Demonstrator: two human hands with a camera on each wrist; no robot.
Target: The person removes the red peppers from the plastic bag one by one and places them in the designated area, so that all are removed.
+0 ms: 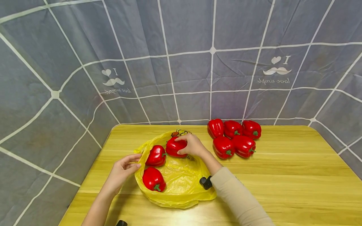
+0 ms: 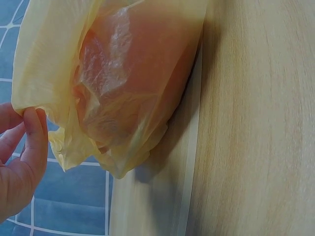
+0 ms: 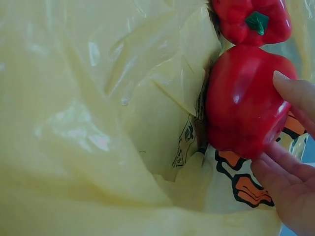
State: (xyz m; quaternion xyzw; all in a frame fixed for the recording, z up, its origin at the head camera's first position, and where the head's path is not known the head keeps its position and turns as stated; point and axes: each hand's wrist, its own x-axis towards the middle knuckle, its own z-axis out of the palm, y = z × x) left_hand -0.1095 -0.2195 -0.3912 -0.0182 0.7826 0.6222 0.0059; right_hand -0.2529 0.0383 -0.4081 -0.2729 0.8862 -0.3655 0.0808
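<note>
A yellow plastic bag (image 1: 181, 182) lies spread on its side on the table, its mouth wide. My left hand (image 1: 123, 171) pinches the bag's left rim between thumb and fingers; the left wrist view shows the fingertips (image 2: 33, 118) on the thin plastic, with a reddish shape behind it. Inside the bag, at its far side, my right hand (image 1: 191, 145) grips a red bell pepper (image 3: 246, 103), thumb on one side and fingers on the other. Two more red bell peppers, one in the middle (image 1: 156, 156) and one nearer (image 1: 154, 179), lie along the bag's left side.
Several red bell peppers, one of them at the front (image 1: 223, 147), sit grouped on the wooden table (image 1: 297, 175) to the right of the bag. A grey curtain (image 1: 192, 75) with white lines hangs behind and at the sides. A black device (image 1: 205, 182) is on the right wrist.
</note>
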